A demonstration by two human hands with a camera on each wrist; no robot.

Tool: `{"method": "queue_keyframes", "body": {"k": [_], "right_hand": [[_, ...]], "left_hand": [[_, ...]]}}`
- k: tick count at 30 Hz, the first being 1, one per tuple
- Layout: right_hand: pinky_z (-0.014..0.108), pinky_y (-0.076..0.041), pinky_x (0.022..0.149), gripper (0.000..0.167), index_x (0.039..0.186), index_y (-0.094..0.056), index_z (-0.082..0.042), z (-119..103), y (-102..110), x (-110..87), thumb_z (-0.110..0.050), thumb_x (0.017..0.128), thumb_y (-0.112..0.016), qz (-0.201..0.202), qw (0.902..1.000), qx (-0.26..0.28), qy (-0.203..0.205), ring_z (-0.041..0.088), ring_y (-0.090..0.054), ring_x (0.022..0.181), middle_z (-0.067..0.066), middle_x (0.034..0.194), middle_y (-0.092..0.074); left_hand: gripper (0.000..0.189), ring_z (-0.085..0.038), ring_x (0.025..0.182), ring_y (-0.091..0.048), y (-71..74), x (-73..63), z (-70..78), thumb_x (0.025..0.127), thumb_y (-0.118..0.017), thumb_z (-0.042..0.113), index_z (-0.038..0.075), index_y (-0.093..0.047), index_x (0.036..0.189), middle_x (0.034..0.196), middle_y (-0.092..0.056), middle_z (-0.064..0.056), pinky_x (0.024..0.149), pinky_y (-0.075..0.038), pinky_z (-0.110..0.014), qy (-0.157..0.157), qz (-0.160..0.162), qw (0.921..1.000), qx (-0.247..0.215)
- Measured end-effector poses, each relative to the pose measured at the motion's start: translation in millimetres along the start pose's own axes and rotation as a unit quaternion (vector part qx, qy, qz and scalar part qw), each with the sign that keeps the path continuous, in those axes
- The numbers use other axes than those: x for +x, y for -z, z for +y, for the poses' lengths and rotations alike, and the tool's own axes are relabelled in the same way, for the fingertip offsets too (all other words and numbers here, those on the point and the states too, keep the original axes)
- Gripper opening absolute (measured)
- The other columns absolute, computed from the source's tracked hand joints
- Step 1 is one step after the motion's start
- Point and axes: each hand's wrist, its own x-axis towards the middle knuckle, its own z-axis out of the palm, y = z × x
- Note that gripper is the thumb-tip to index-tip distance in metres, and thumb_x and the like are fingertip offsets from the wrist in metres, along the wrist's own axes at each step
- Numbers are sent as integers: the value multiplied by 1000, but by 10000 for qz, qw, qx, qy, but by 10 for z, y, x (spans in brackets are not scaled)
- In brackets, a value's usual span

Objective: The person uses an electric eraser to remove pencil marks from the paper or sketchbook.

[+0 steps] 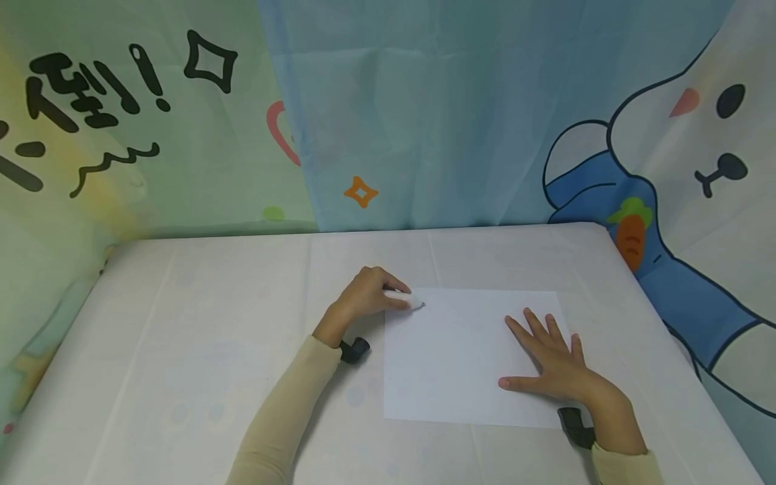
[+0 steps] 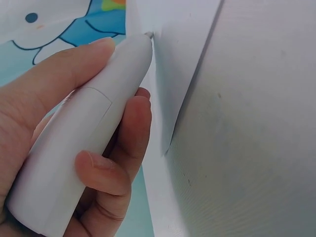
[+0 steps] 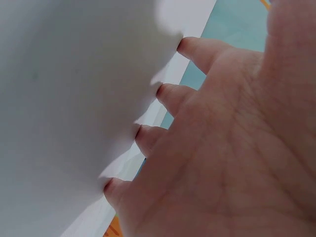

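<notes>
A sheet of white paper (image 1: 448,364) lies flat on the white-covered table. My left hand (image 1: 366,292) grips a thick white pen-shaped tool (image 2: 69,133) with a seam round its body and a small grey tip. That tip meets the paper near its upper left corner, as the left wrist view also shows. On the right part of the sheet, my right hand (image 1: 554,367) rests with its fingers spread. The fingertips (image 3: 143,136) press down on the surface in the right wrist view.
The white cloth (image 1: 212,350) covers the whole table. A printed curtain (image 1: 436,121) with cartoon figures hangs behind its back edge and along the sides. Black straps with small dark devices (image 1: 355,350) sit at both wrists, below beige sleeves.
</notes>
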Motion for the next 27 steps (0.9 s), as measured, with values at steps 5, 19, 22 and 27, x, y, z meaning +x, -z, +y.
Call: {"method": "queue_keyframes", "body": {"k": [5,19,22,27], "right_hand": [[76,17,98,110,155,-20,-9,-7,3,-4,-51,72,-79,6,10000,29,4,55,13,140,30,158,0],[77,16,98,109,154,-20,-9,-15,10,-2,-51,72,-79,32,10000,-14,13,55,13,141,30,158,0],[77,17,98,110,154,-20,-8,-14,8,-5,-51,72,-79,25,10000,10,25,55,13,140,30,158,0],[76,17,98,110,155,-19,-9,-3,5,-5,-51,72,-79,30,10000,26,44,55,14,140,30,158,0]], "left_hand": [[25,-19,104,-64,9,-6,2,82,-80,17,8,-77,105,110,-73,-6,86,-49,-27,-7,-71,10000,-51],[24,-20,110,-62,23,-9,-2,81,-80,16,7,-77,104,110,-73,-6,99,-45,-34,-124,-197,9997,-84],[24,-20,108,-63,19,-7,-4,82,-79,16,7,-77,105,110,-73,-6,93,-47,-31,-106,-175,9998,-85],[25,-18,105,-63,14,-6,-2,82,-79,16,8,-77,105,111,-73,-6,86,-47,-25,-59,-125,9999,-64]]}}
